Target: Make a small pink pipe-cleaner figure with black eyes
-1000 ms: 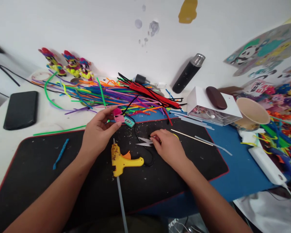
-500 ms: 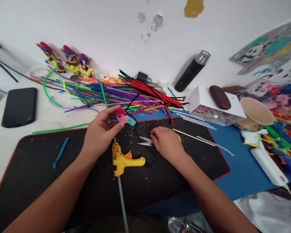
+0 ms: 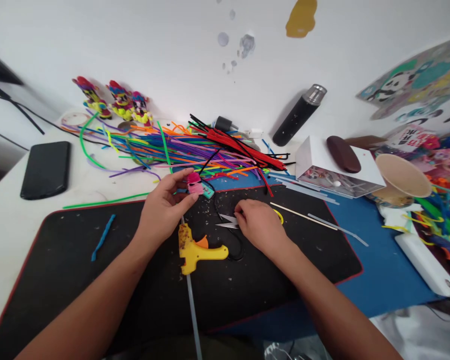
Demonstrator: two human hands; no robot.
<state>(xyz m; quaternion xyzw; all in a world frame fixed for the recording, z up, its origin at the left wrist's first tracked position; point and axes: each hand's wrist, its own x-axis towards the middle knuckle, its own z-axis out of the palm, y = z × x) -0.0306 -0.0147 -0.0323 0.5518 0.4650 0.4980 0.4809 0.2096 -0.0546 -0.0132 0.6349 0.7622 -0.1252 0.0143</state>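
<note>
My left hand (image 3: 161,207) pinches a small pink fuzzy piece (image 3: 195,184) between thumb and fingers, above the back edge of the black mat. A teal label-like block (image 3: 207,190) shows just behind it. My right hand (image 3: 261,223) rests over a pair of scissors (image 3: 228,225) with its fingers curled together. The blades stick out to the left and a yellow handle loop to the right. Whatever is at its fingertips is hidden. Between my hands lies a yellow glue gun (image 3: 189,250), a long glue stick (image 3: 193,315) running out of its rear.
Multicoloured pipe cleaners (image 3: 187,147) spread along the back. A blue twisted piece (image 3: 103,237) and a thin wooden stick (image 3: 303,216) lie on the mat (image 3: 135,315). A black flask (image 3: 298,117), white box (image 3: 339,172), power strip (image 3: 425,262) and phone-like slab (image 3: 45,170) stand around.
The view has shifted slightly. My left hand still holds the pink piece, turned a little, and my right hand stays over the scissors.
</note>
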